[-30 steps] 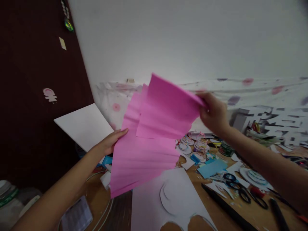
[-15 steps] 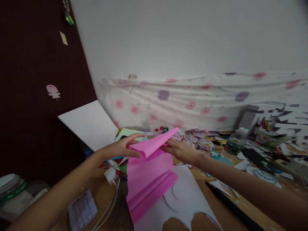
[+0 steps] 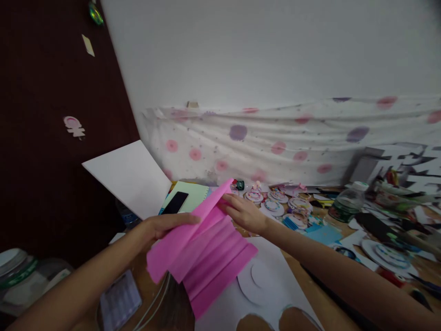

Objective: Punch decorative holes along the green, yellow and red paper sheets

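Observation:
Pink paper [image 3: 217,262] with several parallel creases hangs between my hands, its upper part folded over at a slant. My left hand [image 3: 168,225] grips the paper's left part, thumb and fingers on either side of it. At the upper right of the fold, my right hand [image 3: 241,211] holds the paper, its fingers partly behind the edge. Below lies a white sheet [image 3: 275,276] with curved cuts and round holes, partly covered by the pink paper.
A black phone [image 3: 175,202] rests on a pale green notebook [image 3: 193,189]. Decorated paper discs [image 3: 274,207] and a plastic bottle [image 3: 347,202] stand at the right. A cable [image 3: 155,305] and a pale purple device [image 3: 120,301] are at the lower left.
The upper part of the pink paper has swung down to the left and now slants more steeply. My left hand has moved slightly left, my right hand slightly left and up.

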`<control>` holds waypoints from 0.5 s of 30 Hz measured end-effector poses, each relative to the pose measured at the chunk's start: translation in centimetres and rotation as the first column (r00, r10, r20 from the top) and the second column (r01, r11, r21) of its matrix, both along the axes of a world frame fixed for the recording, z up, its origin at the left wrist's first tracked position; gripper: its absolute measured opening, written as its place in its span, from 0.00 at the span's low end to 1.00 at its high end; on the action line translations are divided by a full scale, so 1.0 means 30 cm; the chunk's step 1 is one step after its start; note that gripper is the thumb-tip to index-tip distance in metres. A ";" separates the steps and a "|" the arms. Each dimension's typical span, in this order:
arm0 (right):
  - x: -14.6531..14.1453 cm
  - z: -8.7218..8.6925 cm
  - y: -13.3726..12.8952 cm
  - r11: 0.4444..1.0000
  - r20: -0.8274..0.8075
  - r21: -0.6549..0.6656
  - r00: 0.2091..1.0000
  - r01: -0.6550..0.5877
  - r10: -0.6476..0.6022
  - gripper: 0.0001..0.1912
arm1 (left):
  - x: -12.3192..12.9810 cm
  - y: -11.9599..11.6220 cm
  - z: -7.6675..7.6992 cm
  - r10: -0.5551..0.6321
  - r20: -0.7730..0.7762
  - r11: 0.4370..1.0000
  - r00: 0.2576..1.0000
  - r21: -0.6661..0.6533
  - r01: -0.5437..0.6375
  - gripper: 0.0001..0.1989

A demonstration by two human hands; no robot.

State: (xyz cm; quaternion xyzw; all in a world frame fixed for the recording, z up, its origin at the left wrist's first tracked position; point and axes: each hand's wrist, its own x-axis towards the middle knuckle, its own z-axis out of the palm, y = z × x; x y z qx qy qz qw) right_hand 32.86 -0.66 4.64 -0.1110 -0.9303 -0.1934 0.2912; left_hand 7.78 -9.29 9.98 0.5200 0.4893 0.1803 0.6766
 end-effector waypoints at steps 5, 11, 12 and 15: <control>0.003 0.000 -0.001 0.993 -0.064 0.114 0.997 -0.025 0.032 0.11 | 0.040 0.017 -0.018 0.051 -0.638 0.794 0.769 0.493 0.356 0.20; 0.020 0.018 -0.065 0.997 -0.158 0.037 0.986 0.063 -0.057 0.18 | 0.083 -0.007 0.007 0.461 -0.806 0.625 0.371 0.592 0.509 0.17; 0.004 0.028 -0.077 0.997 -0.121 -0.019 0.989 0.079 -0.081 0.21 | 0.105 -0.022 0.006 0.489 -0.805 0.600 0.336 0.590 0.540 0.17; -0.055 0.054 -0.091 0.952 0.076 -0.245 0.983 0.183 -0.170 0.33 | 0.168 -0.067 -0.003 0.567 -0.783 0.471 0.254 0.562 0.680 0.17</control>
